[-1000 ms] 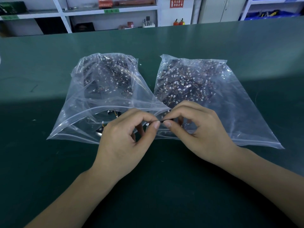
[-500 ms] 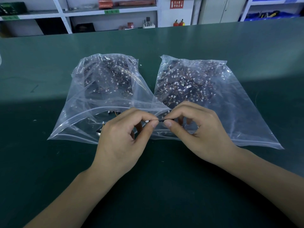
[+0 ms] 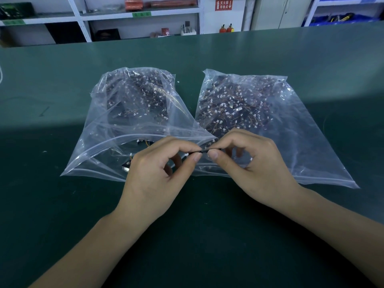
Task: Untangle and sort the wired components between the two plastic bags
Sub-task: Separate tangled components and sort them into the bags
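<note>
Two clear plastic bags lie side by side on the green table. The left bag [image 3: 116,129] and the right bag [image 3: 307,129] each hold a heap of small black wired components with white connectors. Their open mouths face me. In front of the gap between them, my left hand [image 3: 153,177] and my right hand [image 3: 255,169] pinch a small black wired component [image 3: 204,151] between thumbs and forefingers, fingertips nearly meeting. A few loose components [image 3: 127,164] lie near the left bag's mouth, partly hidden by my left hand.
The green table [image 3: 62,215] stretches wide around the bags. Beyond its far edge stand white shelves [image 3: 83,15] with boxes, and blue bins [image 3: 336,18] at the far right. A thin cable [image 3: 1,73] shows at the left edge.
Both hands stay in place in front of the bags, still pinching the component. The fingertips shifted only slightly.
</note>
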